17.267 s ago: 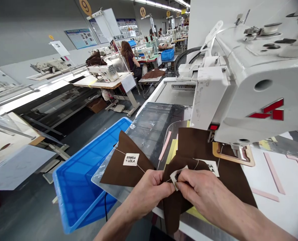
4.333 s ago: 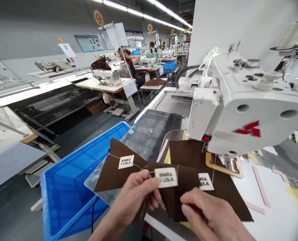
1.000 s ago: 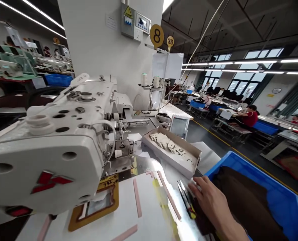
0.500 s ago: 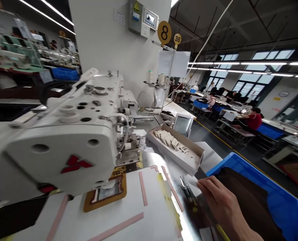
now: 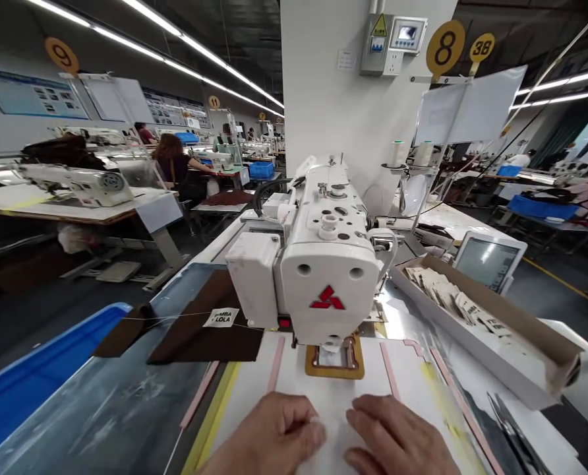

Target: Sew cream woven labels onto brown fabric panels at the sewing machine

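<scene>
Both hands lie at the near edge of the white sewing-machine table (image 5: 323, 376) — left hand (image 5: 269, 435) and right hand (image 5: 397, 439) pinching a small white piece (image 5: 331, 422), fingertips together. Nudged off line with the gold metal clamp frame (image 5: 334, 359), it would likely stitch crooked.

Both hands (image 5: 333, 439) now before machine (image 5: 323, 277)

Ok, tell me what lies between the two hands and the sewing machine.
In the head view, bare white template board lies between the left hand, right hand and sewing machine, then the brown clamp frame under the machine's head.
</scene>
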A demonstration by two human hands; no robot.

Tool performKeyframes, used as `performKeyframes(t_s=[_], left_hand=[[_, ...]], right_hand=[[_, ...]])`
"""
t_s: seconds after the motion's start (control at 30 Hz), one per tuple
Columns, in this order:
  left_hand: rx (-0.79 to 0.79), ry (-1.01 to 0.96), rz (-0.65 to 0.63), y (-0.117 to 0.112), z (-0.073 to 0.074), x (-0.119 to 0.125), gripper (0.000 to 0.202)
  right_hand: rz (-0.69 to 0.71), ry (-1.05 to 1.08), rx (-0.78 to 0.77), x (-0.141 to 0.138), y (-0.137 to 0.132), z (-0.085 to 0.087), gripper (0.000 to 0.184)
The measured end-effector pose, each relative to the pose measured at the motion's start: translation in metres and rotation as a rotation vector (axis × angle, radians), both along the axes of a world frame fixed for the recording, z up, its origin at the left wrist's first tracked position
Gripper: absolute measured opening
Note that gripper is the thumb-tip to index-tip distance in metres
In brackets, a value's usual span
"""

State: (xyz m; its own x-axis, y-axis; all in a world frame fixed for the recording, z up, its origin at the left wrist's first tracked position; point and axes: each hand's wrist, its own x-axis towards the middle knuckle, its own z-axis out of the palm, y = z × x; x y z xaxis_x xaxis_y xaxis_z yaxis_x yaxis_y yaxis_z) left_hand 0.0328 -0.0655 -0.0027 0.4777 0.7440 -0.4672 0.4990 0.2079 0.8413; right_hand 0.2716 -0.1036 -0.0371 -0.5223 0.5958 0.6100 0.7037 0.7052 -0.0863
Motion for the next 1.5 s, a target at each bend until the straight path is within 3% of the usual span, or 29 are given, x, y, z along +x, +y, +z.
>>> performKeyframes(t_s=[0.13, 0.23, 0.37, 0.5, 0.7, 0.8, 0.9, 0.97, 1.07, 1.17, 1.3, 1.5], left_hand=[[0.255, 0.134, 0.073, 0.014, -0.005, -0.002, 0.041], [0.39, 0.261, 0.065, 0.02, -0.007, 0.002, 0.042], [0.424, 0.363, 0.076, 0.019, -0.009, 0.001, 0.044], [0.472, 0.428, 0.047, 0.019, -0.009, -0.001, 0.042], [0.574, 0.453, -0.019, 0.018, -0.012, -0.001, 0.04], [0.856, 0.452, -0.049, 0.011, -0.016, -0.009, 0.029], [1.267, 0.341, -0.223, 0.002, -0.017, -0.017, 0.026], [1.383, 0.345, -0.377, 0.0, -0.015, -0.02, 0.027], [1.4, 0.47, -0.542, 0.003, -0.01, -0.021, 0.051], [1.391, 0.526, -0.545, 0.008, -0.009, -0.023, 0.065], [1.468, 0.501, -0.508, 0.009, -0.016, -0.029, 0.065], [1.57, 0.483, -0.5, 0.001, -0.026, -0.032, 0.06]], right_hand=[[0.103, -0.084, 0.135, 0.0, 0.007, -0.011, 0.024], [0.11, -0.124, 0.145, -0.003, 0.01, -0.017, 0.039], [0.076, -0.138, 0.089, 0.0, 0.009, -0.019, 0.036], [0.079, -0.188, 0.086, 0.005, 0.01, -0.01, 0.036], [0.107, -0.322, 0.165, 0.002, 0.017, -0.004, 0.055], [0.072, -0.376, 0.172, 0.006, 0.021, -0.009, 0.055], [0.064, -0.376, 0.145, 0.011, 0.026, -0.012, 0.047], [0.07, -0.351, 0.142, 0.015, 0.029, -0.012, 0.044], [0.067, -0.336, 0.152, 0.019, 0.032, -0.011, 0.043], [0.046, -0.339, 0.169, 0.021, 0.031, -0.013, 0.045], [0.034, -0.357, 0.176, 0.023, 0.026, -0.016, 0.055], [0.011, -0.377, 0.184, 0.028, 0.023, -0.014, 0.047]])
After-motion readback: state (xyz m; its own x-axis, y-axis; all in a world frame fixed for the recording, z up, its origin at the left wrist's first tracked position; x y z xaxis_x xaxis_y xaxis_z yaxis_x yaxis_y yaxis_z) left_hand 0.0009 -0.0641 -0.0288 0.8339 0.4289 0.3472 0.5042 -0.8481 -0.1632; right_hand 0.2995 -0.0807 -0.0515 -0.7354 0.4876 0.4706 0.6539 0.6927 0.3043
